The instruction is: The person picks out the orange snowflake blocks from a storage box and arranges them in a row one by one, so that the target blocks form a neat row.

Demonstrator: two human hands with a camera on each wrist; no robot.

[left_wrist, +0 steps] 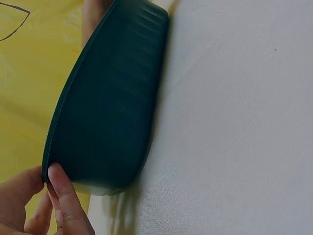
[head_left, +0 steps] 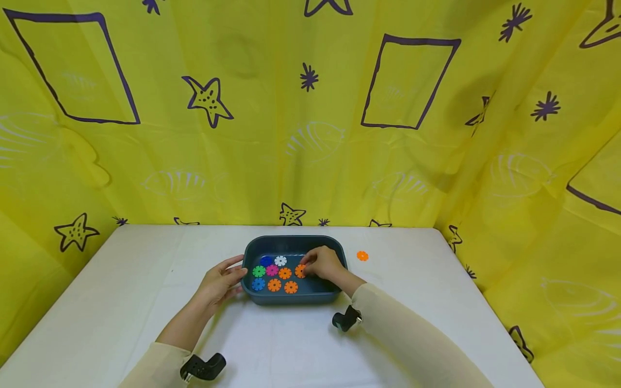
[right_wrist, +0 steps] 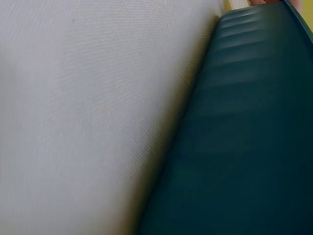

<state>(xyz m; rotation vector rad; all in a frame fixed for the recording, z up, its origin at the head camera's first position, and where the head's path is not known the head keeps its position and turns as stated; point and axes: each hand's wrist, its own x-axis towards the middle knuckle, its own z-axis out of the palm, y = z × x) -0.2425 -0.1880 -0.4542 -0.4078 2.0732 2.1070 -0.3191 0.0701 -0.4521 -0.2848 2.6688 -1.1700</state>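
Observation:
A dark teal plastic tub sits on the table. My left hand pinches its left rim; in the left wrist view the thumb and fingers of that hand meet at the edge of the tub. My right hand reaches into the right half of the tub, its fingertips pinching an orange notched disc. To the left of it, several more notched discs lie on the tub floor, among them a white one, a pink one, a green one and a blue one.
Another orange notched disc lies on the white tabletop, right of the tub. A yellow patterned curtain hangs behind the table and along its sides. In the right wrist view, the tub's outer wall fills the right side.

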